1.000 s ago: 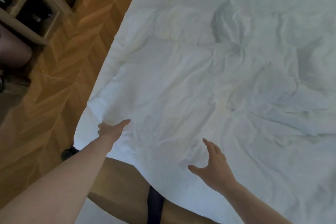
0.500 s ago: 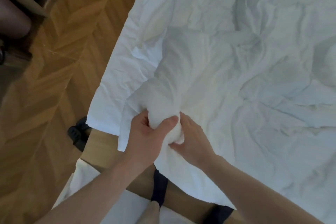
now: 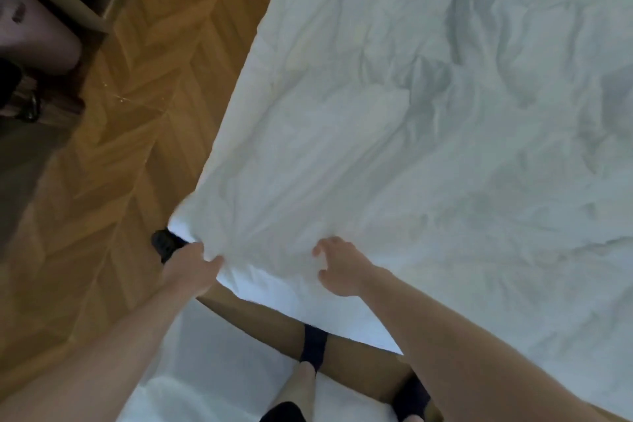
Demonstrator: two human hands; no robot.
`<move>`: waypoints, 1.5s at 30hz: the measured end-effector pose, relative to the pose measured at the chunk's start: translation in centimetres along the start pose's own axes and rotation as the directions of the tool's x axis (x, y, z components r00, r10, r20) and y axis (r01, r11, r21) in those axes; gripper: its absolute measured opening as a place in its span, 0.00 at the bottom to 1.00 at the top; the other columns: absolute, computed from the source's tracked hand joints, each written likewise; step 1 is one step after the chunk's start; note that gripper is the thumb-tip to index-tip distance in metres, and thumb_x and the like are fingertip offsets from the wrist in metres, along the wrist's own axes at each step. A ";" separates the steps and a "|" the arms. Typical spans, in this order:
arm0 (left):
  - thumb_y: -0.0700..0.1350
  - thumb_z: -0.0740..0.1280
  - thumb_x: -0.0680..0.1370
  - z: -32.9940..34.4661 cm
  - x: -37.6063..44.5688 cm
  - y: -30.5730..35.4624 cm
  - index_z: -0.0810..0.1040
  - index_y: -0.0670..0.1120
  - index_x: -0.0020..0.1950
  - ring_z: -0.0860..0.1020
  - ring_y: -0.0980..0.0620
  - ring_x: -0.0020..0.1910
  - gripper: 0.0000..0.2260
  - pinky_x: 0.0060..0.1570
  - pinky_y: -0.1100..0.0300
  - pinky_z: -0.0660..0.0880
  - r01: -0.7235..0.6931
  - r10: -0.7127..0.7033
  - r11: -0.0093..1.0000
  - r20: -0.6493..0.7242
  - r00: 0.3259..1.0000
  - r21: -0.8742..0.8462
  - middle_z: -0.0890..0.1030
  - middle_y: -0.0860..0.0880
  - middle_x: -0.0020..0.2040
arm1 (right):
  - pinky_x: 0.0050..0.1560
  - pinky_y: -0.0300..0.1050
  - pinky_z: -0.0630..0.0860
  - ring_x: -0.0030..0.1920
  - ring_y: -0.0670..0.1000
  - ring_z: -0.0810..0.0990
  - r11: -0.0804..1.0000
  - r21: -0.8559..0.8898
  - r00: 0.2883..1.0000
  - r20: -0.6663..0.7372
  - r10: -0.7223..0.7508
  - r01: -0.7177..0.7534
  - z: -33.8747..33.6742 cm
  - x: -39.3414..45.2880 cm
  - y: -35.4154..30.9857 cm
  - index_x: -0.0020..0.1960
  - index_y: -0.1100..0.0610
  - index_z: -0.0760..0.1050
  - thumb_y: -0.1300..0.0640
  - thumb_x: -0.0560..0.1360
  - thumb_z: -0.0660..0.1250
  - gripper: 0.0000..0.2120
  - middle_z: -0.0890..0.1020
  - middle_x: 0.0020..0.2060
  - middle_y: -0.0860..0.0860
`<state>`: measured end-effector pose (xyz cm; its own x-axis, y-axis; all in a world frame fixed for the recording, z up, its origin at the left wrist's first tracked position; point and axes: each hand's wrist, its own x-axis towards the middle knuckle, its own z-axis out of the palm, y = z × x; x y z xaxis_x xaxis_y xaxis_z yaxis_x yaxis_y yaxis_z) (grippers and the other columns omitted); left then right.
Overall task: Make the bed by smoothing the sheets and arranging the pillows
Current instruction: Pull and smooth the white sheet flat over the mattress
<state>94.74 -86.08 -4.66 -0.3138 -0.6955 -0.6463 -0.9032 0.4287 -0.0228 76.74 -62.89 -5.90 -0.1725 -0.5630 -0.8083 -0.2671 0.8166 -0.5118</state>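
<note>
The left hand (image 3: 191, 267) is pinching the white sheet (image 3: 394, 154) at the bed's near corner; the right hand (image 3: 342, 267) appears, blur permitting, to be gripping the hem alongside. The sheet is lying crumpled across the mattress, light and limp, so it is best taken at its edge.

1 head-worn camera looks steeply down from above both hands. It sits close over them, facing forward across the bed (image 3: 428, 147).
</note>
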 end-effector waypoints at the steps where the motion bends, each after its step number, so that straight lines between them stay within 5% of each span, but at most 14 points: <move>1: 0.58 0.64 0.80 0.3 1.1 -0.1 0.77 0.43 0.58 0.80 0.44 0.52 0.18 0.50 0.53 0.76 -0.013 0.010 0.998 0.045 0.999 0.058 0.82 0.47 0.54 | 0.69 0.52 0.70 0.73 0.57 0.67 0.998 0.017 0.998 -0.009 0.062 -0.062 -0.2 -0.1 1.5 0.73 0.49 0.67 0.58 0.79 0.62 0.23 0.66 0.73 0.51; 6: 0.47 0.72 0.78 -1.9 1.2 5.8 0.78 0.48 0.52 0.79 0.52 0.49 0.06 0.52 0.54 0.75 -0.136 0.137 0.821 -0.040 0.990 -0.555 0.81 0.50 0.52 | 0.68 0.50 0.71 0.69 0.58 0.72 0.976 0.127 0.930 -0.301 0.208 -0.177 -2.2 -3.2 9.5 0.74 0.50 0.66 0.52 0.77 0.70 0.28 0.69 0.72 0.55; 9: 0.47 0.74 0.77 -3.5 -2.1 8.8 0.78 0.50 0.43 0.76 0.64 0.48 0.06 0.54 0.61 0.73 -0.327 0.304 0.778 -0.134 0.943 -0.536 0.79 0.53 0.52 | 0.67 0.51 0.72 0.68 0.59 0.74 0.955 0.234 0.870 -0.413 0.269 -0.184 -3.7 -5.0 12.3 0.76 0.49 0.64 0.49 0.74 0.74 0.34 0.68 0.72 0.55; 12: 0.45 0.78 0.73 -4.5 -6.1 12.8 0.76 0.46 0.32 0.74 0.54 0.55 0.14 0.59 0.57 0.69 -0.782 0.667 0.605 -0.439 0.602 -0.153 0.77 0.50 0.52 | 0.68 0.53 0.72 0.70 0.57 0.73 0.940 0.321 0.823 -0.499 0.270 -0.114 -5.0 -5.9 13.0 0.77 0.48 0.62 0.48 0.73 0.76 0.37 0.66 0.73 0.52; 14: 0.42 0.76 0.72 -6.2 -6.5 16.1 0.77 0.45 0.30 0.76 0.43 0.55 0.13 0.59 0.47 0.71 -0.900 0.764 0.435 -0.538 0.357 0.019 0.79 0.46 0.52 | 0.69 0.53 0.71 0.72 0.57 0.71 0.944 0.323 0.816 -0.524 0.244 -0.075 -6.1 -5.9 13.1 0.78 0.49 0.61 0.48 0.73 0.76 0.39 0.65 0.74 0.51; 15: 0.42 0.75 0.72 -7.2 -5.7 17.3 0.76 0.45 0.30 0.75 0.40 0.55 0.13 0.60 0.43 0.70 -0.897 0.755 0.436 -0.573 0.319 0.075 0.79 0.44 0.51 | 0.70 0.53 0.70 0.72 0.57 0.70 0.951 0.301 0.823 -0.522 0.225 -0.070 -6.8 -5.7 13.1 0.79 0.49 0.60 0.48 0.73 0.76 0.40 0.64 0.75 0.52; 18: 0.42 0.73 0.73 -7.9 -0.4 17.1 0.77 0.44 0.32 0.73 0.39 0.56 0.10 0.67 0.40 0.66 -0.738 0.671 0.650 -0.593 0.445 0.183 0.77 0.44 0.53 | 0.72 0.55 0.68 0.74 0.59 0.67 0.949 0.302 0.816 -0.526 0.241 -0.085 -9.5 -5.7 13.4 0.80 0.50 0.59 0.48 0.74 0.75 0.41 0.62 0.76 0.52; 20: 0.44 0.71 0.75 -8.0 3.4 14.6 0.79 0.46 0.38 0.74 0.40 0.55 0.07 0.60 0.45 0.73 -0.427 0.502 0.865 -0.412 0.761 0.265 0.75 0.46 0.54 | 0.72 0.55 0.69 0.74 0.59 0.67 0.955 0.292 0.804 -0.553 0.218 -0.058 -11.4 -5.6 13.1 0.80 0.51 0.59 0.49 0.74 0.75 0.40 0.62 0.76 0.53; 22: 0.47 0.66 0.76 -8.8 5.5 13.3 0.78 0.49 0.45 0.76 0.45 0.50 0.03 0.47 0.53 0.76 -0.174 0.202 0.818 0.010 0.979 0.548 0.76 0.48 0.52 | 0.72 0.54 0.69 0.74 0.59 0.67 0.964 0.263 0.794 -0.578 0.187 -0.035 -13.5 -5.4 12.9 0.80 0.51 0.59 0.50 0.74 0.74 0.40 0.62 0.76 0.53; 24: 0.48 0.66 0.74 -10.4 6.6 14.2 0.77 0.48 0.45 0.77 0.49 0.39 0.05 0.37 0.59 0.71 -0.205 -0.036 0.705 0.323 0.946 0.679 0.76 0.51 0.40 | 0.71 0.53 0.68 0.74 0.59 0.66 0.971 0.237 0.788 -0.591 0.173 -0.036 -15.5 -4.7 12.9 0.80 0.50 0.58 0.50 0.75 0.74 0.39 0.62 0.76 0.52; 26: 0.56 0.66 0.76 -12.0 8.5 17.8 0.75 0.47 0.41 0.80 0.49 0.39 0.13 0.38 0.60 0.73 -0.268 0.033 0.709 0.348 0.937 0.653 0.76 0.51 0.37 | 0.71 0.55 0.68 0.74 0.59 0.66 0.972 0.232 0.771 -0.612 0.177 -0.039 -17.8 -3.3 13.0 0.80 0.50 0.57 0.50 0.75 0.73 0.40 0.61 0.77 0.52; 30: 0.59 0.63 0.77 -14.4 13.7 29.0 0.81 0.51 0.46 0.80 0.47 0.48 0.14 0.44 0.56 0.75 -0.404 0.467 0.806 -0.046 0.883 0.432 0.81 0.51 0.49 | 0.74 0.56 0.65 0.76 0.59 0.62 0.961 0.274 0.677 -0.702 0.223 -0.032 -22.8 1.5 13.7 0.81 0.50 0.56 0.47 0.75 0.73 0.41 0.60 0.78 0.53; 37: 0.63 0.70 0.75 -12.4 24.6 42.3 0.73 0.47 0.67 0.78 0.41 0.55 0.28 0.46 0.52 0.72 -0.422 0.413 0.906 -0.274 0.869 0.029 0.67 0.46 0.68 | 0.79 0.53 0.55 0.80 0.57 0.56 0.900 0.435 0.377 -0.836 0.399 0.012 -30.7 13.8 17.7 0.82 0.57 0.53 0.41 0.80 0.64 0.39 0.58 0.80 0.58; 45: 0.68 0.79 0.61 -2.7 34.6 43.9 0.58 0.48 0.79 0.71 0.38 0.72 0.55 0.67 0.47 0.71 -0.409 0.416 0.910 -0.167 0.894 0.074 0.67 0.43 0.74 | 0.73 0.56 0.66 0.75 0.63 0.67 0.830 0.512 0.462 -0.694 0.552 -0.222 -31.0 20.9 25.5 0.82 0.49 0.35 0.38 0.67 0.78 0.63 0.60 0.79 0.59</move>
<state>43.46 -92.86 -25.98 -0.7048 -0.5400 -0.4601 -0.6714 0.7171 0.1869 36.94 -57.85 -26.84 -0.8853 0.1022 -0.4536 0.3023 0.8678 -0.3945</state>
